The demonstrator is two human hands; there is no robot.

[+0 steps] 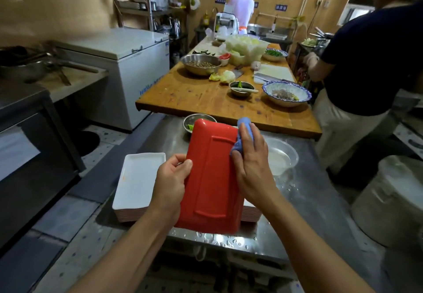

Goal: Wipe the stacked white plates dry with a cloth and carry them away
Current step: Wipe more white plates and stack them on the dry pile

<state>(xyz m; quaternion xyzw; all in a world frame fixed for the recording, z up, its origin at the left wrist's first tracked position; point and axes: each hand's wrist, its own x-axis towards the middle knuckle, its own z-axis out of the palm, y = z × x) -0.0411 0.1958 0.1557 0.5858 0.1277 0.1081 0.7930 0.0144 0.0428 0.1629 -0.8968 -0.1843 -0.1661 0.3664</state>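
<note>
I hold a rectangular plate (212, 178) upside down, its red underside facing me, above a wet steel table (304, 201). My left hand (170, 184) grips its left edge, thumb on the red back. My right hand (250, 163) presses a blue cloth (243, 132) against the plate's right edge, fingers curled round the cloth. A stack of rectangular plates (137, 180), white on top with red rims, stands on the table under and to the left of the held plate. More stacked plates (251, 212) show at the right, mostly hidden by my right arm.
A clear plastic bowl (282, 157) sits right of my hand; a small steel bowl (194, 119) lies beyond the plate. A wooden worktable (201, 95) with bowls and vegetables stretches ahead. A person in an apron (357, 82) stands at right, another at the far sink. White freezer (128, 63) left.
</note>
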